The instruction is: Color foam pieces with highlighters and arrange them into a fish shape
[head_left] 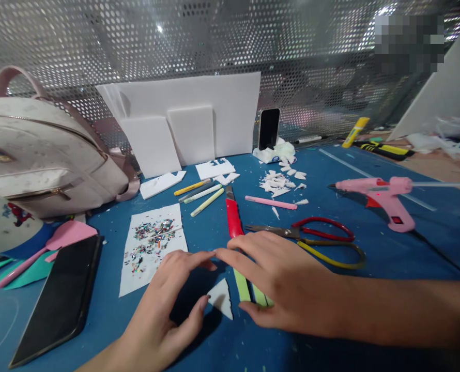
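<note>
My left hand point(171, 305) is held low over the blue table with thumb and fingers apart. Its thumb tip is at the edge of a small white triangular piece point(221, 299), possibly touching it. Palm down, my right hand point(278, 276) covers part of some pale green strips point(241, 285), its thumb and fingers spread. The index fingertips of both hands meet or nearly meet above the triangle. Just beyond my right hand lie a red box cutter point(234, 217) and scissors point(326, 243) with red and yellow handles.
A sparkly-bit-covered paper point(129, 276) and a black phone point(59, 299) lie left. Several pens point(202, 192) and white scraps point(276, 182) are behind the hands. A pink glue gun point(381, 194) lies right, its cord trailing. White boards point(233, 113) and a backpack point(59, 150) stand behind.
</note>
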Demonstrator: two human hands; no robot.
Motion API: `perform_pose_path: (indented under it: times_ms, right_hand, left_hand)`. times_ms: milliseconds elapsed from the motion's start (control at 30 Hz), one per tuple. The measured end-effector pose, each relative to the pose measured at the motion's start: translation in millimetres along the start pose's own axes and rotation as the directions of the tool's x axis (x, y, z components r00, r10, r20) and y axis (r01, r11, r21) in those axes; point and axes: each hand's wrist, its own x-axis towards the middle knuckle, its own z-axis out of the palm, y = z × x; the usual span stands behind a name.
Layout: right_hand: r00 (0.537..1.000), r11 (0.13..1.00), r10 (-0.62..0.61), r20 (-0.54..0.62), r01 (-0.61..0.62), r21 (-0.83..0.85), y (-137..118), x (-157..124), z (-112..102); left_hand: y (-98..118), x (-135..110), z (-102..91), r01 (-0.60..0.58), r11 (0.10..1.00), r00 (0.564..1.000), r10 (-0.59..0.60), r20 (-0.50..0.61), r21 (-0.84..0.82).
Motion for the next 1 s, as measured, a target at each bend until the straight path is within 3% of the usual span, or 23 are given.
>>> perform_pose_path:
  times_ms: [367,667,800,1000]
  right_hand:
    - [0.995,1.0,-0.026,0.094,0.026,-0.008,12,22,0]
    - [0.988,0.975,-0.116,-0.106,0.093,-0.202,1,1,4]
    - [0.962,0.967,-0.203,-0.184,0.167,-0.191,-4,-12,5]
    - [0.998,0.998,-0.061,0.008,0.06,0.029,8,-4,-7]
  left_hand:
    - [-1,0,0.8,0.022,1.0,1.0,-0.022,-0.019,0.005]
    - [0,-1,-1.3,-0.01,1.0,1.0,0.01,-0.002,-0.015]
    - [-1,-1,-0.3,-0.006,1.0,1.0,0.006,-0.017,-0.024]
    - [-1,1,1.2,-0.002,0.999,0.999,0.001,-0.05,-0.035]
